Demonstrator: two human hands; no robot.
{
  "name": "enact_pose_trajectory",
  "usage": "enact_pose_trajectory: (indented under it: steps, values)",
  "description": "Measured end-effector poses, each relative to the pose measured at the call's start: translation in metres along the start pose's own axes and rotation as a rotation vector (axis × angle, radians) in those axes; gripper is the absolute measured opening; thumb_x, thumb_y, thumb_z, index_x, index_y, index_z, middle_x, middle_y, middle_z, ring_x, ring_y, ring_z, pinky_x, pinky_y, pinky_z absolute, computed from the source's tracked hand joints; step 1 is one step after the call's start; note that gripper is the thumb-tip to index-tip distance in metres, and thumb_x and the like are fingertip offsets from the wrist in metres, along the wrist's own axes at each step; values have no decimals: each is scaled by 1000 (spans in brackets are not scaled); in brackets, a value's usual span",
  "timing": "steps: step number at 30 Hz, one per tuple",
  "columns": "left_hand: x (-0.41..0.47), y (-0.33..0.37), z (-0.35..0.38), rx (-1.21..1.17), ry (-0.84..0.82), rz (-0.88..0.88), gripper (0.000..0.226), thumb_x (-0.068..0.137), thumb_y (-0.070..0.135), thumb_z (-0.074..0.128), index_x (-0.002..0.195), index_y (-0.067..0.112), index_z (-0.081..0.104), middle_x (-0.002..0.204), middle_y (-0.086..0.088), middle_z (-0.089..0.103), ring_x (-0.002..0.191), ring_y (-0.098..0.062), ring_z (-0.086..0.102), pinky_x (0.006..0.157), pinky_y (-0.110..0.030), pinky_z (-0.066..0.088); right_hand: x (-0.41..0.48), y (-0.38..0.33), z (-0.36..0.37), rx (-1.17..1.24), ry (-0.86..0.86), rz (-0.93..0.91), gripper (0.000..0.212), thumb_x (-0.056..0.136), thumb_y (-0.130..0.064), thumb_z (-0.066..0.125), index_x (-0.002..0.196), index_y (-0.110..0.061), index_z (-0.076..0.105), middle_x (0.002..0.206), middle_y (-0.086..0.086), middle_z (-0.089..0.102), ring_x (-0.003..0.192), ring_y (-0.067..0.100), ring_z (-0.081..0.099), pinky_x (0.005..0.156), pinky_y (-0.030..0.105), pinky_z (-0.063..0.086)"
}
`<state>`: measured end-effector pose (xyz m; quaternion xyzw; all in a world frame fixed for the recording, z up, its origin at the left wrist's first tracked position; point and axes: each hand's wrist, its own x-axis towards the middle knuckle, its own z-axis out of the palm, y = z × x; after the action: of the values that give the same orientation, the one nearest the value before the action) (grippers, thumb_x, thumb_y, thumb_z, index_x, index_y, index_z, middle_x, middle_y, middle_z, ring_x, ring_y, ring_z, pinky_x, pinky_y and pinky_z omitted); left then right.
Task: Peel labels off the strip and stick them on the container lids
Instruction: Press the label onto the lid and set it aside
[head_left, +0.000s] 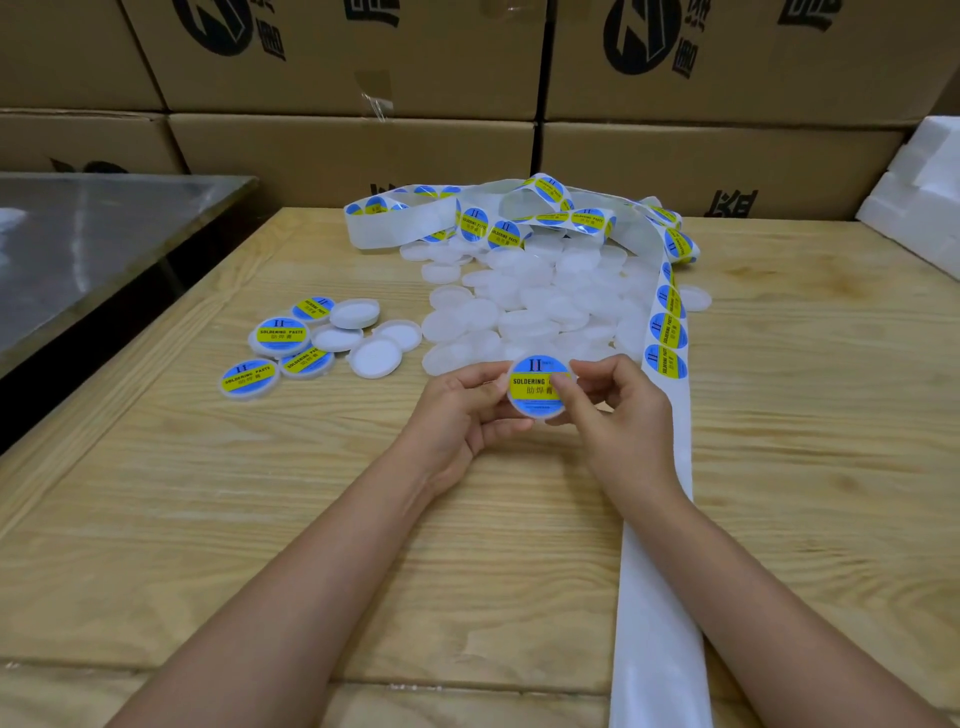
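On pale wood table (208, 519), long white backing strip of round blue-yellow labels (666, 332) runs near-to-far, just right of right hand (618, 410); likely that hand peels next. Finished labelled lids (283, 335) sit left, nearer left hand (462, 410). Both hands pinch white round plastic lid (535, 384), already labelled, held between them.

One labelled lid (537, 387) sits in my grip, held by two hands, my left hand (457, 410) and my right hand (618, 410). Left of my grip lie four more labelled lids (280, 335), and among them four bare lids (375, 357). Beyond my grip is one heap (530, 301) of unlabelled lids, too overlapped to count. One strip (660, 597) passes my right wrist. Just right of my grip it carries three plain labels (666, 361); those in the far coils I cannot count.
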<state>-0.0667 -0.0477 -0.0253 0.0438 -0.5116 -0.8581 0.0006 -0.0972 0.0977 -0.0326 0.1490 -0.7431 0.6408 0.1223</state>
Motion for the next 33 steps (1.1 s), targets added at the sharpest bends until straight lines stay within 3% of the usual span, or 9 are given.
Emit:
enact_pose_trajectory:
  steps: [10, 15, 18, 20, 22, 24, 26, 28, 33]
  values:
    - [1, -10, 3, 97, -42, 87, 27, 84, -3, 59, 110, 6, 62, 95, -9, 73, 86, -22, 71, 66, -23, 56, 1, 7, 0, 32, 96, -2, 16, 90, -20, 61, 77, -27, 57, 74, -11, 68, 53, 18, 66, 50, 25, 51]
    - [4, -7, 0, 156, -1, 106, 26, 88, -3, 55, 112, 5, 61, 90, -6, 73, 81, -18, 70, 63, -23, 56, 4, 12, 1, -67, 51, -25, 13, 89, -25, 62, 91, -33, 52, 65, -13, 61, 56, 12, 60, 59, 25, 49]
    - [7, -2, -6, 190, 159, 193, 26, 88, -5, 55, 112, 2, 61, 79, 0, 73, 71, -12, 69, 58, -23, 56, 11, 13, -5, -69, 60, -11, 29, 89, -31, 60, 113, -37, 45, 70, -5, 58, 58, 11, 55, 62, 26, 47]
    - [10, 7, -17, 215, 372, 321, 25, 88, -6, 55, 110, 6, 60, 74, 2, 70, 63, -5, 65, 56, -21, 55, 19, 15, -16, -117, 129, -44, 23, 92, -28, 56, 114, -29, 53, 77, -7, 58, 61, 2, 52, 61, 26, 46]
    - [13, 20, -38, 418, 623, 515, 26, 89, -2, 56, 111, 12, 60, 84, 1, 65, 67, 0, 61, 62, -19, 53, 29, 19, -32, -290, 150, -100, 23, 92, -23, 55, 114, -17, 60, 93, -2, 60, 73, -2, 53, 69, 22, 44]
    - [12, 33, -64, 729, 789, 628, 25, 91, 7, 56, 113, 15, 64, 96, 3, 65, 77, -1, 60, 72, -16, 47, 38, 29, -49, -519, 93, -115, 28, 92, -19, 55, 118, -10, 60, 111, 5, 61, 98, 14, 56, 85, 27, 40]
    - [9, 39, -89, 956, 890, 579, 27, 91, 11, 54, 113, 16, 67, 100, 2, 68, 85, -12, 61, 73, -14, 39, 44, 39, -60, -681, 7, -82, 29, 92, -17, 54, 119, -8, 61, 122, 7, 60, 114, 26, 52, 91, 28, 35]
    - [8, 41, -107, 1114, 954, 448, 29, 90, 10, 52, 112, 16, 69, 102, -8, 70, 90, -23, 61, 71, -17, 35, 45, 44, -65, -758, -41, -28, 25, 92, -17, 54, 113, -9, 65, 119, 8, 64, 113, 29, 54, 89, 30, 38]
    - [9, 38, -109, 1294, 892, 306, 36, 83, 5, 49, 112, 12, 69, 114, -14, 66, 109, -33, 56, 86, -37, 45, 45, 43, -68, -912, -42, 46, 25, 90, -22, 48, 82, -8, 68, 78, 14, 65, 76, 34, 54, 64, 37, 45]
